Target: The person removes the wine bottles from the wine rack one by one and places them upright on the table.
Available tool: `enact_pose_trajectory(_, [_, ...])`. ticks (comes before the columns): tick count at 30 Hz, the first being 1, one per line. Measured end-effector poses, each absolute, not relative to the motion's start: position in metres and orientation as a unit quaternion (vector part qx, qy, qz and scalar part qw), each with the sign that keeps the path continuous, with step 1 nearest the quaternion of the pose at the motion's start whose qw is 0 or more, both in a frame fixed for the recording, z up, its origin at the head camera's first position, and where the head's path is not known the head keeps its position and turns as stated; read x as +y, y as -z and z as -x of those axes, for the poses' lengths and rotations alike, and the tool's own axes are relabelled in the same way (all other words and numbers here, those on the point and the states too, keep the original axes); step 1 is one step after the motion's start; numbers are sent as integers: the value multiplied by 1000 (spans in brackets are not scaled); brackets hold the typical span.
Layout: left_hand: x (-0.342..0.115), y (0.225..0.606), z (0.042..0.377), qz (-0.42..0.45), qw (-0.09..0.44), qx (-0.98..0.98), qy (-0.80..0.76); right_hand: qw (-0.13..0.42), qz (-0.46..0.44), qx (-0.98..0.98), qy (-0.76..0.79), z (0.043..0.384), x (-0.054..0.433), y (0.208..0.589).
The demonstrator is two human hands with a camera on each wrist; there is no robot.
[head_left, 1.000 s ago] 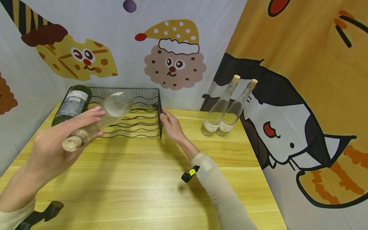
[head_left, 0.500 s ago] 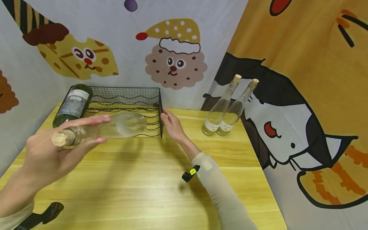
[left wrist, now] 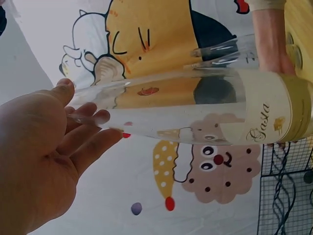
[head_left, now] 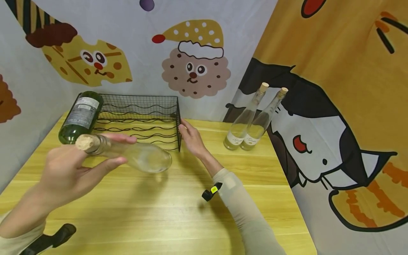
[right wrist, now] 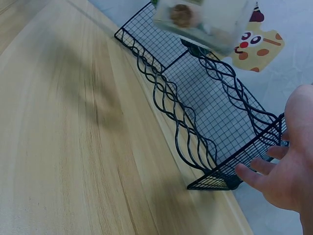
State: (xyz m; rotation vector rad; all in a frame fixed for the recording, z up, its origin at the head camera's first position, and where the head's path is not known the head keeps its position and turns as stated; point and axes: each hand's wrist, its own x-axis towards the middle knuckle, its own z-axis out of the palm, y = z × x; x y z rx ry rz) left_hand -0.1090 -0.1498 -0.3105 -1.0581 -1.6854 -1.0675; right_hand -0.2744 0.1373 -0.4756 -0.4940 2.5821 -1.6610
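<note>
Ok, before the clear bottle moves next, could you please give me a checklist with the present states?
1. Left hand holding the clear bottle by its neck: ok.
2. Cork in place on it: ok.
3. Right hand against the wire rack's end: ok.
4. Room in the rack beside the green bottle: ok.
5. Clear bottle parallel to the green one: not ok, it points crosswise.
6. Firmness of the left hand's grip: cannot tell.

The rack [head_left: 140,107] is black, one bottle [head_left: 80,114] green.
</note>
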Motion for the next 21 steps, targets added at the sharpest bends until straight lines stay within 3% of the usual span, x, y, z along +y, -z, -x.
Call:
enact_pose_trajectory(10, [-147,339,122,456,338,-713,413,12,149,834,530,275,136,475])
enact_pose_trajectory(21, [-140,350,134,474,291,-720,414,7,150,837,526,276,136,476])
